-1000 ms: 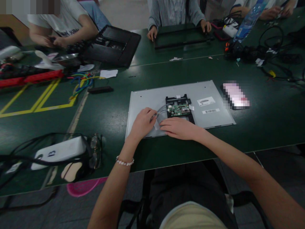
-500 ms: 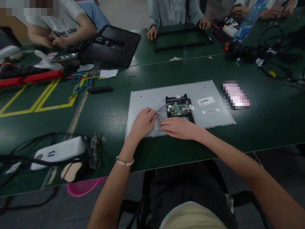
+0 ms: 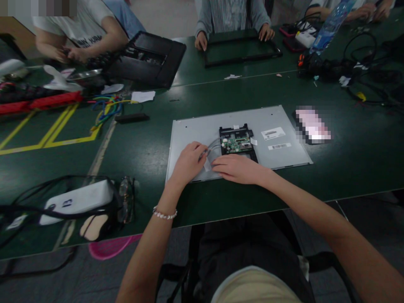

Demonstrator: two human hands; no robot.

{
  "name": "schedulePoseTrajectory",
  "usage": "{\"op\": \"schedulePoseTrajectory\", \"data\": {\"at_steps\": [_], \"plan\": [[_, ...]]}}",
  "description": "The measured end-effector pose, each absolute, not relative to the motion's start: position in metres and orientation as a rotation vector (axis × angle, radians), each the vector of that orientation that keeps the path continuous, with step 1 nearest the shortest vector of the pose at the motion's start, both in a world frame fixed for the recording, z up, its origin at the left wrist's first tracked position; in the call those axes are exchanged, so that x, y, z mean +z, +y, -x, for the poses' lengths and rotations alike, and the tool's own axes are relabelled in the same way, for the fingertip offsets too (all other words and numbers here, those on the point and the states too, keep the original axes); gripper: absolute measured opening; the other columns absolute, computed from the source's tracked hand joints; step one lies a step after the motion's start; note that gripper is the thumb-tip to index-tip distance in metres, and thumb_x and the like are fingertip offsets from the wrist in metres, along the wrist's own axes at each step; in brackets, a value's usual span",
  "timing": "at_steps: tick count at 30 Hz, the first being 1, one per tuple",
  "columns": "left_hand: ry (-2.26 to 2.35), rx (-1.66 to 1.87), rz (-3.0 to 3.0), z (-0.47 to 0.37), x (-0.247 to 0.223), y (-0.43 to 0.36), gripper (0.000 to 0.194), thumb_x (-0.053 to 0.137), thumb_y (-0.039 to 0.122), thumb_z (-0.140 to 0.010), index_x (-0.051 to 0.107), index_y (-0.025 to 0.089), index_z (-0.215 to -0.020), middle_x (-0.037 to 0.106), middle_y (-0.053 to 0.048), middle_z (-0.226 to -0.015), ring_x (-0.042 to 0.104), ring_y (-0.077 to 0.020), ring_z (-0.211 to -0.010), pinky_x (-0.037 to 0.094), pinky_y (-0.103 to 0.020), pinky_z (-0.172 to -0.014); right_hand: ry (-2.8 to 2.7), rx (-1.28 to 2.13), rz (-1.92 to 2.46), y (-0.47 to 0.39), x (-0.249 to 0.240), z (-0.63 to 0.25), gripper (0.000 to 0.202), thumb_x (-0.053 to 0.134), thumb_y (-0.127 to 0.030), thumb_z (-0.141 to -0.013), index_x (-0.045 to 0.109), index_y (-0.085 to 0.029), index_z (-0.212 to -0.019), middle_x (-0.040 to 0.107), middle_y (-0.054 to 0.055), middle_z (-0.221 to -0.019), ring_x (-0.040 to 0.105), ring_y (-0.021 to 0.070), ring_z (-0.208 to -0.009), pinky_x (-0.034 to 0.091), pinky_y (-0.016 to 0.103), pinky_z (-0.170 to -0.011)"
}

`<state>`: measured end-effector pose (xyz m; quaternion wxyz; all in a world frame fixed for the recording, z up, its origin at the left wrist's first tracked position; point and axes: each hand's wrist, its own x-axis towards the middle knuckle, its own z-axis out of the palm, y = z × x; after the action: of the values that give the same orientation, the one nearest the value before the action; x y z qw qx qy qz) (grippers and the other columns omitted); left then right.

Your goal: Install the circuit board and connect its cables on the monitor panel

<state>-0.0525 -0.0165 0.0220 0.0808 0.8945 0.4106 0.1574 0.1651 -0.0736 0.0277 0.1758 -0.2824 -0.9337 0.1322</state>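
Observation:
A flat grey metal panel (image 3: 195,130) lies on the green table, with a black bracket (image 3: 254,157) and a green circuit board (image 3: 233,144) on its middle. Grey cables (image 3: 214,143) run from the board's left side to my left hand (image 3: 191,162), whose fingers are closed round them. My right hand (image 3: 238,168) rests low over the panel just below the board, fingers together at a whitish strip (image 3: 207,165); what its fingertips press or grip is too small to tell. White labels (image 3: 273,133) are on the panel's right part.
Right of the panel lies a pink phone (image 3: 312,124). Glasses (image 3: 126,200), a white case (image 3: 78,200) and black cables are at the near left. Across the table, a person's hands touch a black frame (image 3: 243,61); a black cover (image 3: 151,63) and bottle (image 3: 330,29) stand nearby.
Both of my hands stay in nearly the same place on the panel. Across the table, the person's hand at the right of the black frame has shifted slightly.

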Motion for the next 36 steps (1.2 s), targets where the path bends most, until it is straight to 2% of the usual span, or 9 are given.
{"op": "schedulePoseTrajectory", "data": {"at_steps": [17,36], "plan": [[1.251,0.430,-2.695,0.0516,0.0237,-0.0165,0.020,0.046,0.017,-0.092,0.061,0.018,-0.106,0.059,-0.009,-0.102,0.056,-0.0226,-0.098,0.046,-0.039,-0.090,-2.665,0.352,0.850,-0.0734,0.0299,-0.1658,0.028,0.045,-0.016,-0.095,0.064,-0.015,-0.116,0.063,0.012,-0.127,0.057,0.0219,-0.117,0.047,0.041,-0.098],[1.266,0.393,-2.717,0.0507,0.0250,-0.0170,0.022,0.045,0.018,-0.093,0.060,0.017,-0.109,0.059,-0.009,-0.103,0.055,-0.0230,-0.098,0.046,-0.039,-0.090,-2.637,0.281,0.847,-0.0719,0.0264,-0.1681,0.029,0.043,-0.018,-0.096,0.065,-0.012,-0.114,0.064,0.013,-0.123,0.058,0.0229,-0.115,0.047,0.042,-0.099]]}}
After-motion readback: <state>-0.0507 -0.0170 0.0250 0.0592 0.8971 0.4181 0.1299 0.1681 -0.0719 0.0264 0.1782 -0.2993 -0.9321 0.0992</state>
